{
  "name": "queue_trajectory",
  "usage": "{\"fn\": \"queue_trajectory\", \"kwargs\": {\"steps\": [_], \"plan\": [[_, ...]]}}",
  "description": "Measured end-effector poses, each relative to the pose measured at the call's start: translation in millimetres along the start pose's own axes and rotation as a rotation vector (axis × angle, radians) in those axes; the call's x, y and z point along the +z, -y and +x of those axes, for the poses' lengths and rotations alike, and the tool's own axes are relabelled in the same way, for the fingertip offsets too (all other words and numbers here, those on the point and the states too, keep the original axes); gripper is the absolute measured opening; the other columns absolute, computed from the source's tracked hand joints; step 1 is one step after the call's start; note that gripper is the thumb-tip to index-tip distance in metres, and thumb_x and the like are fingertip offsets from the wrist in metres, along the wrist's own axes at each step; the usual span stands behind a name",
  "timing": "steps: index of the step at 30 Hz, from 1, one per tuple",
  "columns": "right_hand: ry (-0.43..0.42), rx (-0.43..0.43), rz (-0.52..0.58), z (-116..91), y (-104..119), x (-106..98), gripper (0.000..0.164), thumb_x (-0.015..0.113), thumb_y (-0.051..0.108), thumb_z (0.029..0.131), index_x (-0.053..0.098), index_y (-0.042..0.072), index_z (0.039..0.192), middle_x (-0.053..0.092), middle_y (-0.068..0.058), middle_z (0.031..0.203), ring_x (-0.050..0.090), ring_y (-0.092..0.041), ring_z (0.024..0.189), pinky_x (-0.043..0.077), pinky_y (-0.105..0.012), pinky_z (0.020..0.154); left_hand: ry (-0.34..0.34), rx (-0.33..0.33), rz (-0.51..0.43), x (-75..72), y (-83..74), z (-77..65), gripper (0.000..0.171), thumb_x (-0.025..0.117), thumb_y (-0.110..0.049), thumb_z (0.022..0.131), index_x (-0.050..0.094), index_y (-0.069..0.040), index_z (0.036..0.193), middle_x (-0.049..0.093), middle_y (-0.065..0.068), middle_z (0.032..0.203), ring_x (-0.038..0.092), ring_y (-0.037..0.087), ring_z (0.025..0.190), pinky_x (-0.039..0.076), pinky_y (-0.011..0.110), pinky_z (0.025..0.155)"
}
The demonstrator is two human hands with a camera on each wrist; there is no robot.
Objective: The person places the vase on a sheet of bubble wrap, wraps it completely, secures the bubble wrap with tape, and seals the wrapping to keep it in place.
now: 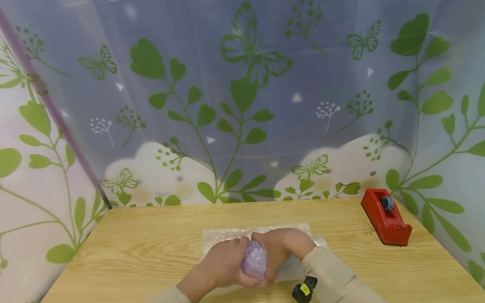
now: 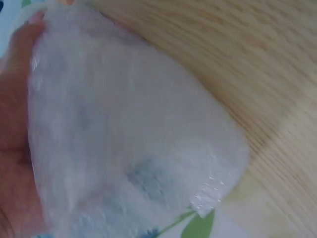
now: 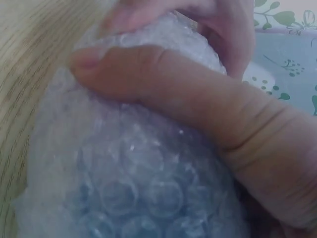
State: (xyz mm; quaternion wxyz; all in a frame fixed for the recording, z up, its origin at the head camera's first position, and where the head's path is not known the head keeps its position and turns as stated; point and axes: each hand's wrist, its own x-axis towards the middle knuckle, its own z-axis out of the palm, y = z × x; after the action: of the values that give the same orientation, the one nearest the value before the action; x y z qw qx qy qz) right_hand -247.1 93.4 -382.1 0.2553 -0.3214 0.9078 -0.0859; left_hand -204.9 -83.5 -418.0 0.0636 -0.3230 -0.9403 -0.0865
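Both hands hold a bubble-wrapped bundle between them, low over the table. Purple shows through its clear wrap in the head view; what is inside is hidden. My left hand grips its left side, with the wrapped bulk filling the left wrist view. From the other side my right hand grips it, the wrist bent inward. In the right wrist view the right thumb lies across the wrap, where round bubbles show over something bluish. Under the hands a sheet of bubble wrap is spread on the table.
A red tape dispenser with a roll in it stands at the right back of the wooden table. Near the right sleeve is a small black object with a yellow mark. A leaf-patterned curtain hangs behind the table and along its sides.
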Motion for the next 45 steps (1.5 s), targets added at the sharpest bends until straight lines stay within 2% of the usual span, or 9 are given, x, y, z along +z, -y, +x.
{"fn": "queue_trajectory", "kwargs": {"steps": [3,7,10,18,25,34,37,42,45], "plan": [[0.033,-0.042,0.051,2,-3,-1,0.074,0.092,0.028,0.054,0.045,0.022,0.111,0.052,0.012,0.092,0.053,-0.005,0.084,0.045,-0.024,0.078,-0.028,-0.016,0.084,2.7,-6.7,-2.0,0.089,0.076,-0.063,0.06,0.05,0.0,0.116,0.053,0.004,0.088,0.057,0.015,0.069,0.05,0.027,0.06],[0.081,-0.084,0.127,5,-7,-2,0.08,0.091,0.027,0.057,0.043,0.02,0.12,0.05,0.012,0.098,0.051,-0.004,0.089,0.044,-0.024,0.083,-0.122,0.0,0.21,7.7,-11.1,-4.5,0.098,0.077,-0.065,0.054,0.048,0.002,0.12,0.053,0.007,0.085,0.056,0.017,0.063,0.048,0.027,0.052],[0.116,-0.082,0.183,7,-11,-4,0.08,0.09,0.027,0.058,0.042,0.021,0.122,0.05,0.013,0.1,0.051,-0.004,0.091,0.043,-0.024,0.083,-0.155,0.012,0.23,9.9,-10.8,-4.8,0.096,0.078,-0.063,0.052,0.047,0.0,0.119,0.053,0.006,0.083,0.056,0.018,0.062,0.047,0.028,0.051],[0.201,-0.113,0.281,13,-17,-7,0.065,0.087,0.023,0.063,0.046,0.025,0.113,0.052,0.013,0.1,0.052,-0.004,0.09,0.043,-0.022,0.082,-0.027,-0.028,0.061,5.9,-5.5,-2.2,0.089,0.084,-0.05,0.05,0.045,-0.006,0.117,0.053,0.002,0.086,0.056,0.015,0.069,0.049,0.028,0.058],[0.2,-0.085,0.348,11,-22,-8,0.056,0.085,0.025,0.063,0.051,0.026,0.108,0.055,0.01,0.098,0.054,-0.007,0.089,0.044,-0.024,0.081,0.046,-0.027,0.029,2.3,-0.1,5.3,0.083,0.082,-0.052,0.049,0.047,-0.011,0.113,0.052,-0.002,0.085,0.054,0.014,0.067,0.048,0.028,0.058],[0.179,-0.168,0.47,7,-28,-2,0.053,0.084,0.025,0.067,0.053,0.026,0.112,0.057,0.01,0.102,0.054,-0.008,0.093,0.045,-0.025,0.083,0.124,-0.018,0.021,-3.3,1.9,11.2,0.078,0.084,-0.052,0.049,0.045,-0.016,0.106,0.049,-0.005,0.079,0.05,0.01,0.063,0.045,0.025,0.054],[0.151,-0.126,0.424,5,-26,1,0.055,0.084,0.029,0.068,0.053,0.026,0.113,0.056,0.011,0.102,0.054,-0.007,0.093,0.045,-0.027,0.083,0.131,-0.011,0.019,-4.1,1.3,11.0,0.076,0.085,-0.05,0.049,0.044,-0.017,0.104,0.048,-0.006,0.078,0.049,0.009,0.061,0.044,0.023,0.053],[0.043,0.032,0.138,2,-22,2,0.073,0.082,0.053,0.061,0.055,0.025,0.123,0.051,0.009,0.106,0.049,-0.013,0.099,0.045,-0.038,0.084,0.154,-0.009,-0.001,-4.5,-0.3,11.7,0.077,0.086,-0.05,0.05,0.045,-0.017,0.107,0.05,-0.006,0.08,0.051,0.009,0.064,0.045,0.024,0.055],[0.022,0.073,0.059,0,-21,2,0.079,0.08,0.059,0.059,0.054,0.027,0.126,0.049,0.009,0.105,0.047,-0.015,0.099,0.044,-0.041,0.084,0.17,-0.022,-0.01,-3.7,-0.6,13.2,0.077,0.086,-0.05,0.05,0.045,-0.018,0.107,0.051,-0.006,0.081,0.051,0.009,0.065,0.045,0.024,0.056]]}}
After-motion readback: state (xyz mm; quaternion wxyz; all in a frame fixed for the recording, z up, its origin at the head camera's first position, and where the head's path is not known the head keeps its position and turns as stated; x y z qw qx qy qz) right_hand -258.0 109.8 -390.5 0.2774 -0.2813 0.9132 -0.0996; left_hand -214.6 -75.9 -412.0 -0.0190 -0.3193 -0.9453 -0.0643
